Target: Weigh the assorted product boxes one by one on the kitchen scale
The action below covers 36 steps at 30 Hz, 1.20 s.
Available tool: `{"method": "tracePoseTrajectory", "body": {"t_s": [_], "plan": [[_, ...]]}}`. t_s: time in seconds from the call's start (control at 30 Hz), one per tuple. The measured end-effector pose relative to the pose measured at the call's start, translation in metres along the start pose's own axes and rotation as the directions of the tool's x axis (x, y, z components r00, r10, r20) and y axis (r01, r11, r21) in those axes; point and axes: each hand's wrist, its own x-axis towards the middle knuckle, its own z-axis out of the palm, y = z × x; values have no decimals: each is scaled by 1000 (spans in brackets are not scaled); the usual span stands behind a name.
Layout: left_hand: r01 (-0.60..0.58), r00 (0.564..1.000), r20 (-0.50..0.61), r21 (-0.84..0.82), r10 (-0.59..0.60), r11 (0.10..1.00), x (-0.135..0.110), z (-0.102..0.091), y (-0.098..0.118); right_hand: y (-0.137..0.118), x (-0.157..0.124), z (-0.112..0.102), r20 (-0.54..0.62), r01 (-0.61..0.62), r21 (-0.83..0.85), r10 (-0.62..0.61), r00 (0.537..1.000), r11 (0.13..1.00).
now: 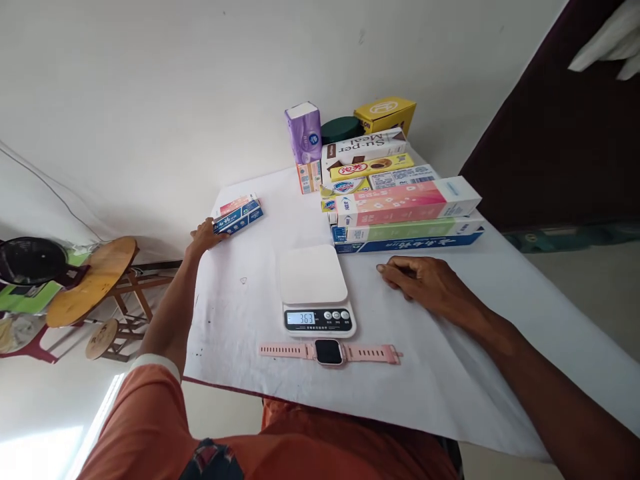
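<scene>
White scale (314, 275), digits 363 (307, 319)

Long blue box (246, 217), white lettering, lying on counter (287, 217), left end in left hand (206, 235); pink box (237, 204) just behind.

Scale (314, 273), white with black panel (319, 321); watch (329, 352), black-faced, pink-strapped. I see the left box (240, 219) as blue, white-lettered; tissue pack (304, 137), purple and white; lid (343, 128), dark green; long box (400, 203), pink and white; sleeve (143, 407), orange with white cuff (159, 362).
</scene>
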Motion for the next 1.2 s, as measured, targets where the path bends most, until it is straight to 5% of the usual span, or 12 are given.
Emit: {"method": "tracePoseTrajectory", "body": {"t_s": [0.27,0.4,0.6,0.73,0.83,1.03,1.2], "plan": [[-54,995,-83,-88,47,995,-89,6,-20,0,1,0,-2,34,21,-34,999,999],[-178,971,-198,-240,131,954,-137,-3,-27,-2,0,-1,-4,44,23,-43,999,999],[-488,871,-209,-245,445,838,-186,-23,18,-8,-3,-2,-15,38,54,-37,999,998],[-649,760,-150,-207,632,732,-195,-19,64,-6,-2,-2,-9,44,58,-44,999,997],[-688,722,-91,-204,686,697,-191,-11,87,-5,-1,-4,3,47,50,-47,999,998],[-670,731,-31,-220,681,709,-182,-7,90,-8,-2,-6,-7,45,24,-45,999,999],[-679,730,-91,-210,677,704,-185,-18,89,-9,-3,-7,-2,45,38,-45,999,998]]}}
